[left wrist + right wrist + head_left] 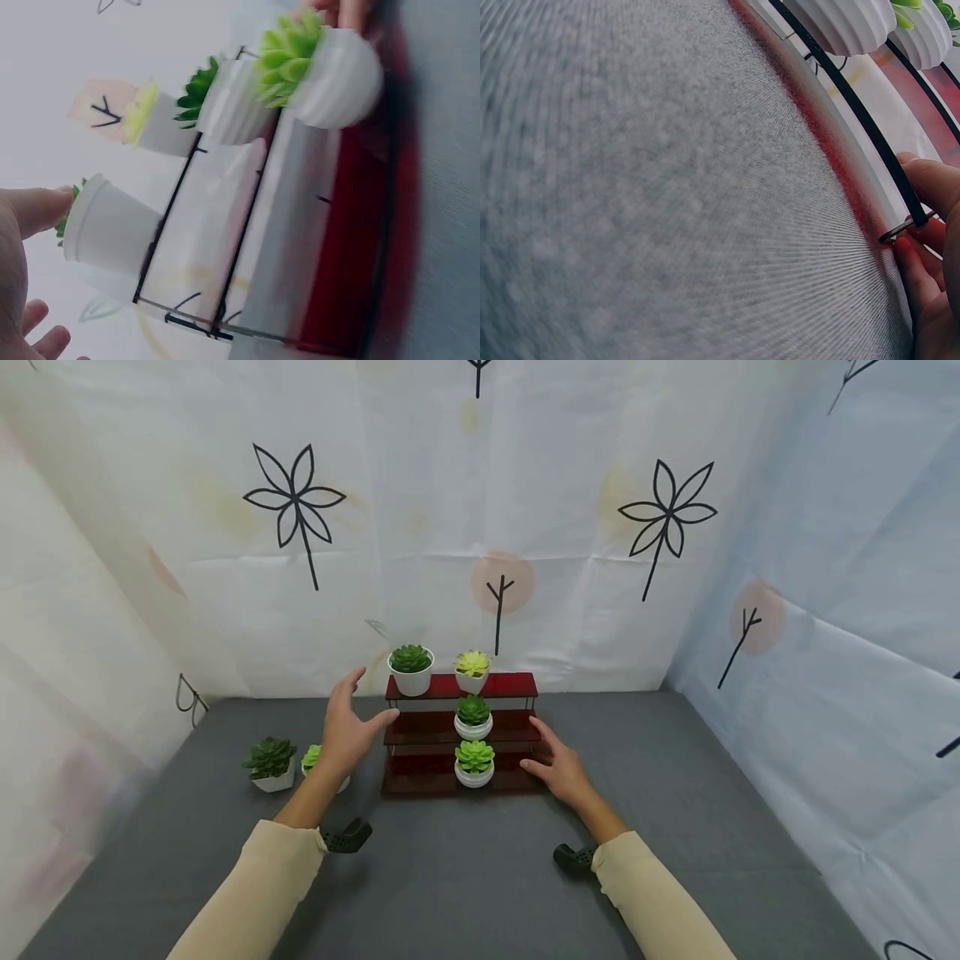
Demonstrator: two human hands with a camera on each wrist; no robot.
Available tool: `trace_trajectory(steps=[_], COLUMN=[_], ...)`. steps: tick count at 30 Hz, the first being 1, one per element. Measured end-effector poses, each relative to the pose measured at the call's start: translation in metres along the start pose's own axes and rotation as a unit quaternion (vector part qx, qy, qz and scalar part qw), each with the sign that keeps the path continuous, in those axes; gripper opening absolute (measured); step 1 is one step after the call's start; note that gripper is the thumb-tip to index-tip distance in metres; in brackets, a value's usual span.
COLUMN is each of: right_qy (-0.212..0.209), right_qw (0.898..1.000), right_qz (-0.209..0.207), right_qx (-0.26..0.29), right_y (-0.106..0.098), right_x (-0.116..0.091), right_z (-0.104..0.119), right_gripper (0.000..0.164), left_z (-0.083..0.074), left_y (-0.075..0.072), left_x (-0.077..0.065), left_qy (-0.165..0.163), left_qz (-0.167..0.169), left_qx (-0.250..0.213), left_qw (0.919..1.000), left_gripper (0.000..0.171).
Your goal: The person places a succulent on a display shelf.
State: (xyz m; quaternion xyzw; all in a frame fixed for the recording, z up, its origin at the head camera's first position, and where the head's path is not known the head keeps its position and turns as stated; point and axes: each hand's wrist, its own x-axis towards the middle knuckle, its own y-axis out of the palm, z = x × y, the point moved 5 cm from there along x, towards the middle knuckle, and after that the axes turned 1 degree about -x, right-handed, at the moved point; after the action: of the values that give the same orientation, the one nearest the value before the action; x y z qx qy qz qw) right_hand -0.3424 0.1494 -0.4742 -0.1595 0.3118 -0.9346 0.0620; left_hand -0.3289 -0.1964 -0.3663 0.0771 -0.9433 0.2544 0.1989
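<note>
A three-tier dark red rack [427, 727] stands on the grey table near the back wall. My left hand [347, 727] is at its left end, thumb and fingers spread apart, nothing gripped. In the left wrist view, my thumb overlaps the green leaves beside a white pot [116, 225]. My right hand [562, 770] is at the rack's right end, thumb and index finger apart. In the right wrist view, its fingertips are right at the corner of the black frame [862, 124]. The top tier holds a dark green succulent [411, 672] and a yellow-green succulent [472, 670].
A dark green succulent [473, 717] sits on the middle tier, above a bright green succulent [474, 763] on the bottom one. Left of the rack stand another potted succulent [271, 763] and a bright green one [311, 757], partly hidden by my left arm. White printed cloth [555, 477] hangs behind.
</note>
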Motion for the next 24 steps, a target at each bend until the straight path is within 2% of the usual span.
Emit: trace_trajectory(steps=[5,10,16,24], right_qy=[-0.003,0.002,-0.003,-0.008], right_qw=[1.000,1.000,1.000,1.000], right_qz=[-0.002,-0.002,0.000,-0.005], right_qx=[0.002,0.007,0.002,0.010], right_y=[-0.001,-0.001,0.000,0.000], right_x=[0.001,0.001,0.002,0.002], right_z=[0.002,0.002,0.001,0.000], right_gripper=[0.078,0.078,0.078,0.078], left_z=[0.006,0.014,0.025,0.030], left_y=[-0.006,-0.013,-0.021,-0.032], left_x=[-0.018,-0.035,-0.053,-0.069], left_qy=[0.029,0.055,0.053,0.045], left_qz=[0.009,0.001,-0.007,-0.026], left_qx=[0.019,0.039,0.044,0.031], left_qw=[0.9994,0.9977,0.9976,0.9982], left_gripper=[0.078,0.076,0.075,0.072])
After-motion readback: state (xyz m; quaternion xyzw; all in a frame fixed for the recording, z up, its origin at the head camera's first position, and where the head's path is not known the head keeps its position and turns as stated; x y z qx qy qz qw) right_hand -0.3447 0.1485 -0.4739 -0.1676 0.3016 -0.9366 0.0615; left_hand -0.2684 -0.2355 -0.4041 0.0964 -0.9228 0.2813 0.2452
